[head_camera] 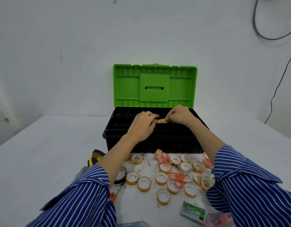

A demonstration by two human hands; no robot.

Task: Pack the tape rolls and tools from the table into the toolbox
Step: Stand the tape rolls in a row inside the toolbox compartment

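White wall behind, w/ a dark cable (280, 82) hanging down at right. White bench (43, 153) runs wide & bare to the left and to the right of the toolbox (151, 141); the near middle strip is crowded. Toolbox sits mid-bench, black body, green lid (155, 86) stood up against the wall, top tray w/ compartments showing.

Both hands over the tray, approx center. Left hand (142, 123) and right hand (178, 115) each pinch one end of a small orange-printed tape roll (161, 120), fingers curled round it, roll betw. the two sets of fingertips, just above the tray – can't tell if it touches the tray floor. Striped blue sleeves (249, 185) reach in from the bottom edge.

In front of the toolbox: lots of tape rolls (162, 177) w/ orange edges, lying flat mostly, a few on edge, packed betw. the forearms. Orange-handled scissors (176, 177) lie among them, another pair (164, 158) nearer the box, a third (207, 161) by the right sleeve. Yellow-black tape measure (94, 157) left of the left forearm, a black tape roll (121, 175) partly under it. Green-labelled small box (193, 212) at the near right edge.
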